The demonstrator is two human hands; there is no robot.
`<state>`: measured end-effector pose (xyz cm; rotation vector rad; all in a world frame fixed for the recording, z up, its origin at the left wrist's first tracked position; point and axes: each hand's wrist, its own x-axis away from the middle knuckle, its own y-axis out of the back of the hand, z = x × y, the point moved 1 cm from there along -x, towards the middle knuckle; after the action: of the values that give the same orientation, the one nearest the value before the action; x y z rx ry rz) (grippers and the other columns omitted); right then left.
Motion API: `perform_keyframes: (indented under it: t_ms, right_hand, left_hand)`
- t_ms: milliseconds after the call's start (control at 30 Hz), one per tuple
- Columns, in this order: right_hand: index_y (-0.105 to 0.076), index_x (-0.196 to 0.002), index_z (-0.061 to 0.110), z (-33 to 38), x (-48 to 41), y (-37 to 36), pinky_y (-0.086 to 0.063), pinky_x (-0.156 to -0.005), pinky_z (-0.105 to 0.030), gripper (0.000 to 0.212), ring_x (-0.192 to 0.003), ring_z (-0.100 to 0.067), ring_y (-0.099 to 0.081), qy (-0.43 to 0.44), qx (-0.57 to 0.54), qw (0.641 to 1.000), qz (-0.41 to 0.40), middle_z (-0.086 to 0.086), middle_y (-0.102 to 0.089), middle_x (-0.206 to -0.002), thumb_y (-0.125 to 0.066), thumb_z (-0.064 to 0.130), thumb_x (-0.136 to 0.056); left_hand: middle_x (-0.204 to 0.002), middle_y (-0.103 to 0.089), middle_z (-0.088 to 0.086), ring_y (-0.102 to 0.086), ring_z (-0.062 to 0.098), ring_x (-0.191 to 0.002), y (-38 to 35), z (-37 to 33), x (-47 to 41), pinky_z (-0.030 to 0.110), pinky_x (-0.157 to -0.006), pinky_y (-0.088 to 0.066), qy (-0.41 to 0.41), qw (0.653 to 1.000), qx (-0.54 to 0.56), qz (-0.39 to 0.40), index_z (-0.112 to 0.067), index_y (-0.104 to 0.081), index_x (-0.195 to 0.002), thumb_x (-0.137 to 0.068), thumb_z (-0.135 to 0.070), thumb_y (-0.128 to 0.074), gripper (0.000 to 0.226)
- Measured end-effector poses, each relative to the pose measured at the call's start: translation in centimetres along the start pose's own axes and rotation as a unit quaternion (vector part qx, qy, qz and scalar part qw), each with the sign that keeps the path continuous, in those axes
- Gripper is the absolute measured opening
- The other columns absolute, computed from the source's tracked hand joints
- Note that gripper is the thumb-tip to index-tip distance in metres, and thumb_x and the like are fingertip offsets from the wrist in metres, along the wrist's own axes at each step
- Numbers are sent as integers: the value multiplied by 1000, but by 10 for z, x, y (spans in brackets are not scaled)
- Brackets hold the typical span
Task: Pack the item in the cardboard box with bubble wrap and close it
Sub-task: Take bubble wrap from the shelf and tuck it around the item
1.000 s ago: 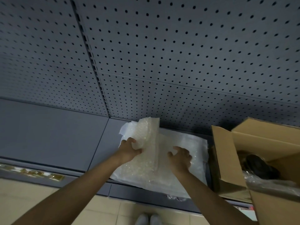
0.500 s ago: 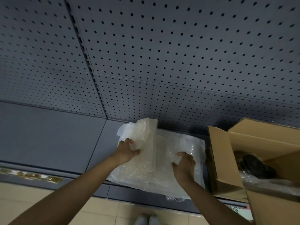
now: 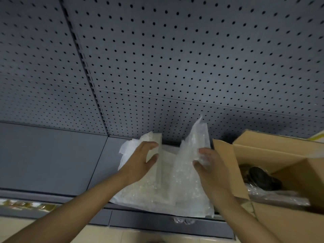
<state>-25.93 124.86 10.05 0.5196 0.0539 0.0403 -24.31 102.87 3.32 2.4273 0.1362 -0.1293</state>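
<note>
A pile of clear bubble wrap [image 3: 168,186] lies on the grey shelf [image 3: 52,158] in front of me. My right hand [image 3: 208,167] pinches one sheet of it and holds its corner up toward the pegboard. My left hand [image 3: 140,162] hovers with fingers spread over the left edge of the pile, its palm on or just above the wrap. To the right stands an open cardboard box [image 3: 273,158] with its flaps up. Inside it lies a dark item [image 3: 263,179] partly under clear plastic.
A grey pegboard wall [image 3: 175,67] rises right behind the shelf. The shelf's front edge [image 3: 157,223] runs below the wrap, with beige floor tiles [image 3: 122,235] underneath. The shelf stretches bare to the left of the wrap.
My left hand has let go of the raised sheet and spread its fingers. My right hand has taken a sheet on the right and lifted it. The view has shifted slightly.
</note>
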Motion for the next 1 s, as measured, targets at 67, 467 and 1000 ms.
perform_keyframes:
  t_ms: [67, 467, 1000]
  right_hand:
    - [-57, -96, 37, 30, 0, 28, -43, -67, -10, 31, -92, 7, -54, -13, -66, 998, 13, 19, -56, -103, -67, 11, -84]
    - [-58, -119, 16, 57, 5, 128, -50, -91, -38, 38, -107, -26, -65, -86, -284, 955, 23, -8, -67, -119, -62, 9, -81]
    - [-49, -123, 35, 38, 38, 76, -47, -102, -42, 53, -125, -21, -52, -29, -205, 975, 79, 0, -54, -136, -71, 21, -76]
  left_hand:
    - [-125, -55, 1, -53, 16, -116, -4, -12, -2, 34, -102, -45, 67, 995, 72, 35, -19, -50, -125, -94, -23, -56, 31]
    - [-107, -72, -7, -68, 6, -96, 5, -112, -11, 15, -87, -46, 230, 822, 476, 211, -16, -61, -121, -93, -32, -53, 33]
    - [-122, -61, 4, -61, 15, -105, -16, -126, -5, 30, -86, -48, 193, 877, 413, 151, -19, -51, -119, -86, -32, -64, 37]
